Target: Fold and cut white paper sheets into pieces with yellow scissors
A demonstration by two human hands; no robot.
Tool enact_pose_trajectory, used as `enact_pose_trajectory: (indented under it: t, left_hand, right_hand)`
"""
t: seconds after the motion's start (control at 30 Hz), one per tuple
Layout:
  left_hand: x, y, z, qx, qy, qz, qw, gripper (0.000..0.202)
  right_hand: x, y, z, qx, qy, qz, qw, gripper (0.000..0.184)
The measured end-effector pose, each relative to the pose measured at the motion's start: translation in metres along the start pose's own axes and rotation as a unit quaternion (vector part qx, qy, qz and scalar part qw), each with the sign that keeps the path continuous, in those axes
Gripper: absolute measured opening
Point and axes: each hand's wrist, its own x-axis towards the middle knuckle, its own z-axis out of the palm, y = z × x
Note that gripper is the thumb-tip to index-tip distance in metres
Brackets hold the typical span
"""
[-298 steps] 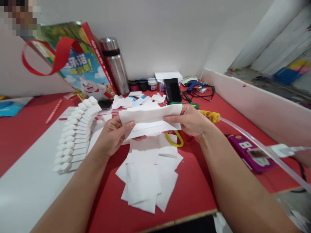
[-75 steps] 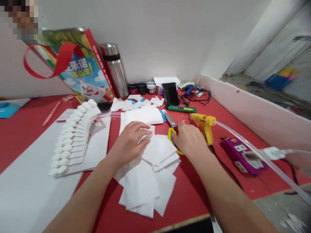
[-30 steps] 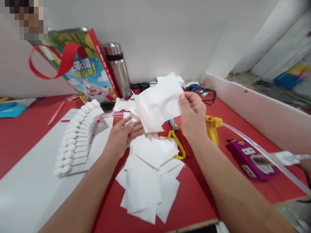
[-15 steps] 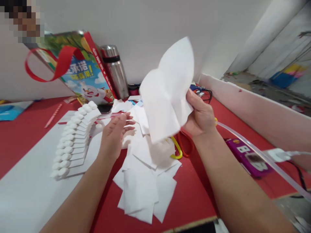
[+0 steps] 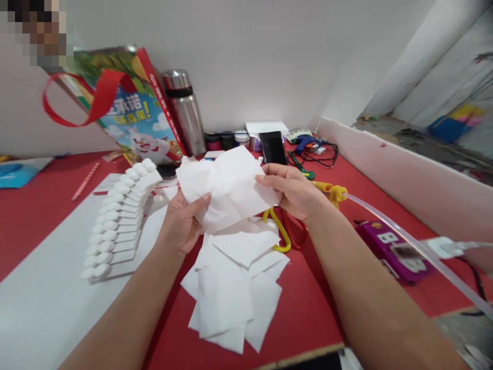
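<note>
Between my two hands is a creased white sheet of paper (image 5: 231, 187), raised above the red table. My left hand (image 5: 185, 218) pinches its lower left part, thumb on top. At its right edge my right hand (image 5: 295, 190) grips it between thumb and fingers. Below lies a loose heap of white paper pieces (image 5: 225, 298). Scissors with a yellow handle (image 5: 284, 236) and a red-orange loop lie partly under the papers, near my right wrist. Left of my left hand stands a curved white model (image 5: 123, 218) of stepped strips topped with round white pieces.
A printed gift box (image 5: 142, 118) with a red ribbon and a steel thermos (image 5: 187, 115) stand at the back left. Small jars (image 5: 227, 140) and a black phone-like item (image 5: 273, 148) are behind. A clear tube (image 5: 408, 241) crosses the right side over a purple box (image 5: 396, 252). A white board (image 5: 46, 277) lies left.
My left hand has moved up and taken hold of the paper. My right hand has lowered and turned the sheet from upright to flatter, bringing it left.
</note>
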Motion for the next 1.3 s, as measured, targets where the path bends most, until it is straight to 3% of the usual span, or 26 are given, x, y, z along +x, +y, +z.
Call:
enact_pose_trajectory:
  t: [0.1, 0.2, 0.4, 0.47, 0.57, 0.63, 0.8, 1.07, 1.3]
  left_hand:
    - [0.003, -0.003, -0.002, 0.031, -0.010, 0.013, 0.999, 0.063]
    - [0.006, -0.004, -0.005, 0.040, -0.026, 0.043, 0.998, 0.072]
    - [0.009, -0.006, -0.012, 0.117, -0.017, 0.126, 0.985, 0.113]
    - [0.008, -0.007, -0.012, 0.139, -0.020, 0.149, 0.979, 0.099]
    - [0.007, -0.009, -0.012, 0.171, -0.011, 0.163, 0.972, 0.059]
    - [0.007, -0.009, -0.012, 0.180, 0.008, 0.160, 0.971, 0.047]
    - [0.008, -0.007, -0.012, 0.167, 0.054, 0.172, 0.969, 0.043]
    - [0.008, -0.003, -0.011, 0.191, 0.073, 0.201, 0.958, 0.034]
    - [0.007, 0.005, -0.019, 0.340, 0.024, 0.276, 0.899, 0.029]
  right_hand:
    - [-0.003, -0.002, 0.000, -0.044, 0.002, 0.004, 0.999, 0.063]
    - [-0.002, 0.002, 0.000, -0.085, 0.003, -0.040, 0.996, 0.086]
    - [0.009, 0.015, -0.005, -0.177, 0.043, -0.157, 0.971, 0.032]
    - [0.010, 0.016, -0.006, -0.193, 0.060, -0.168, 0.965, 0.026]
    - [0.009, 0.014, -0.005, -0.198, 0.064, -0.161, 0.965, 0.025]
    - [0.007, 0.014, -0.005, -0.199, 0.056, -0.155, 0.966, 0.023]
    - [0.008, 0.015, -0.006, -0.223, 0.062, -0.183, 0.956, 0.017]
    - [0.008, 0.014, -0.006, -0.222, 0.068, -0.170, 0.958, 0.021]
    - [0.005, 0.008, -0.009, -0.303, 0.086, -0.192, 0.930, 0.021]
